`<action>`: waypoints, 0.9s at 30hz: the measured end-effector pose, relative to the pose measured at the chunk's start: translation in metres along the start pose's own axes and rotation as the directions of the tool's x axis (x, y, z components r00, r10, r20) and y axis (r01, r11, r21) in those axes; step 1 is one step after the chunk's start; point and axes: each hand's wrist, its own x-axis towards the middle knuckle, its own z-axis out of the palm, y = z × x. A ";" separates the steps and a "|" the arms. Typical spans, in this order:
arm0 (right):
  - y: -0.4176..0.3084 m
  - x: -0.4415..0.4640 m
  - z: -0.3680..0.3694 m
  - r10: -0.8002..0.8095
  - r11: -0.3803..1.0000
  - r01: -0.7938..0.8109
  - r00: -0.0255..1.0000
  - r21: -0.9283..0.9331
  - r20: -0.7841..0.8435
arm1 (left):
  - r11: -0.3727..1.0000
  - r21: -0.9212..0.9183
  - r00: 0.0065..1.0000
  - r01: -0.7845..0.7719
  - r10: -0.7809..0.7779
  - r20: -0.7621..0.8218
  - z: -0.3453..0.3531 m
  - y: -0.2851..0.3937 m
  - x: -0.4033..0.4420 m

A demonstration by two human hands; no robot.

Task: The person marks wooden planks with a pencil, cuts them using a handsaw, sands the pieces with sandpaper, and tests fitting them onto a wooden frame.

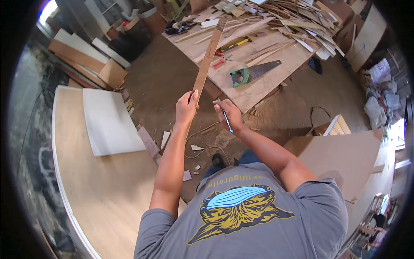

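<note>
My left hand (187, 106) is closed around the lower end of a long, narrow wooden strip (209, 58), which slants up and away over the near left part of the worktable. In my right hand (228, 114) is a slim pen (227, 120), its blue end pointing down toward me; from here I cannot tell whether it is a pen or a pencil. The two hands are apart, with the right one just short of the table corner. A handsaw (258, 72) with a green handle lies on the table beyond my right hand.
On the wooden worktable (254, 97) lie a yellow-and-black tool (236, 45), red-handled pliers (218, 63) and a heap of wood scraps (302, 28). Large boards stand left (103, 190) and right (336, 159). A cord (202, 150) and offcuts litter the floor by my feet.
</note>
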 end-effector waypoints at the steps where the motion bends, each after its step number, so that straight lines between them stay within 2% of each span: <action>1: 0.007 0.004 0.003 0.048 0.998 -0.049 0.999 -0.033 -0.012 | 1.000 -0.001 1.000 -0.012 0.012 0.029 0.002 -0.012 0.020; 3: 0.020 0.009 0.004 0.149 0.983 -0.153 0.987 -0.096 -0.052 | 1.000 0.016 0.994 -0.013 0.011 0.110 0.009 -0.026 0.053; 6: 0.067 0.012 0.002 0.356 0.900 -0.351 0.934 -0.258 -0.028 | 0.998 0.062 0.975 -0.013 -0.001 0.222 0.024 -0.037 0.106; 9: 0.119 0.029 -0.001 0.578 0.770 -0.525 0.814 -0.362 0.050 | 0.996 0.088 0.962 -0.009 -0.015 0.271 0.050 -0.054 0.159; 10: 0.141 0.036 0.007 0.567 0.718 -0.473 0.823 -0.510 0.035 | 0.995 0.099 0.959 -0.001 -0.027 0.280 0.059 -0.056 0.174; 14: 0.225 0.069 0.046 0.596 0.659 -0.401 0.794 -0.637 0.117 | 0.986 0.158 0.934 0.046 -0.098 0.344 0.098 -0.089 0.241; 16: 0.262 0.087 0.058 0.613 0.618 -0.389 0.783 -0.683 0.108 | 0.983 0.166 0.927 0.078 -0.132 0.350 0.112 -0.085 0.259; 21: 0.303 0.104 0.075 0.747 0.511 -0.390 0.642 -0.766 0.172 | 0.970 0.214 0.884 0.113 -0.197 0.424 0.139 -0.110 0.310; 22: 0.301 0.106 0.072 0.743 0.515 -0.432 0.655 -0.740 0.135 | 0.961 0.245 0.881 0.127 -0.223 0.417 0.142 -0.104 0.315; 25: 0.307 0.106 0.065 0.695 0.595 -0.393 0.691 -0.701 0.202 | 0.974 0.224 0.877 0.039 -0.141 0.460 0.159 -0.149 0.333; 26: 0.313 0.102 0.068 0.631 0.602 -0.354 0.760 -0.715 0.155 | 0.964 0.242 0.842 0.111 -0.221 0.492 0.163 -0.155 0.337; 27: 0.316 0.104 0.069 0.616 0.599 -0.371 0.779 -0.710 0.113 | 0.961 0.249 0.827 0.122 -0.237 0.510 0.166 -0.158 0.343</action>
